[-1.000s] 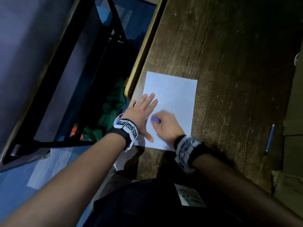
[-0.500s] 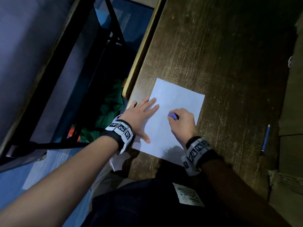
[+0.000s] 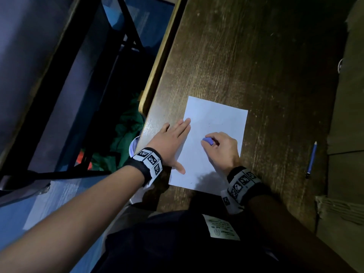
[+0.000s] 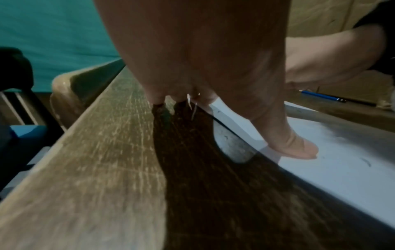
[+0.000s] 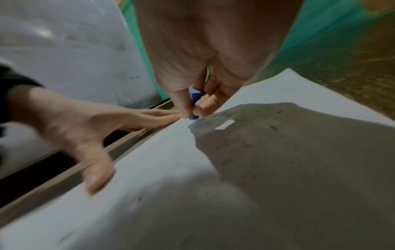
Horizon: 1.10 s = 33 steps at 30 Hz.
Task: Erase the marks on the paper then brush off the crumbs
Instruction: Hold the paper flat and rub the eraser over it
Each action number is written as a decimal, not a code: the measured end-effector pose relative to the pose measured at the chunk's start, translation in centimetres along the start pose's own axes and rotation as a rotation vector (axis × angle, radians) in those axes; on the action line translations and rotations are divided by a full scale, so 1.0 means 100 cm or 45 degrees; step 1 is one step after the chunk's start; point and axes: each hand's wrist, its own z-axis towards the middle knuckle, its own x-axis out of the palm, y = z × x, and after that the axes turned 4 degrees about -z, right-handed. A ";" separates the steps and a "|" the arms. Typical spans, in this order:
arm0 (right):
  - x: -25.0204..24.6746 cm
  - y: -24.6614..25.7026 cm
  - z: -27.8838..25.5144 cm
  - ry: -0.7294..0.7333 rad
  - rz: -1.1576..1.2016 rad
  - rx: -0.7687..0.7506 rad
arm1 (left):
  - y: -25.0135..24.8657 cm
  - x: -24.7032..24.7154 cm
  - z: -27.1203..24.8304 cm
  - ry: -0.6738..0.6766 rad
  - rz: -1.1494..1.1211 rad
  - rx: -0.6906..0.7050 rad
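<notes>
The right hand (image 3: 220, 148) pinches a blue eraser (image 3: 207, 141) against the paper (image 3: 216, 119) on the worktop (image 3: 256, 56); the left hand (image 3: 171, 142) lies flat, seemingly pinning only its left edge, so hard strokes could crease or drag it

eraser (image 3: 208, 141): pinched in the right hand (image 3: 222, 152), its tip on the paper (image 3: 220, 119)
left hand (image 3: 169, 142): left of the grip, flat across the paper's left edge
pencil (image 3: 311, 160): well right of the grip, on the table (image 3: 256, 56)
crumbs (image 5: 275, 128): on the paper around the grip
</notes>
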 end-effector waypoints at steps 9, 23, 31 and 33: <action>0.001 0.021 0.015 0.349 -0.214 -0.399 | -0.005 0.001 0.003 0.048 0.016 -0.060; 0.016 0.028 0.029 0.037 -0.082 -0.212 | -0.004 0.002 0.004 0.039 0.004 -0.070; 0.007 0.018 -0.001 0.553 -0.197 -0.467 | -0.005 0.000 0.002 0.049 -0.020 -0.085; 0.000 0.018 0.025 0.198 -0.154 -0.290 | -0.006 -0.001 0.002 0.066 0.006 -0.089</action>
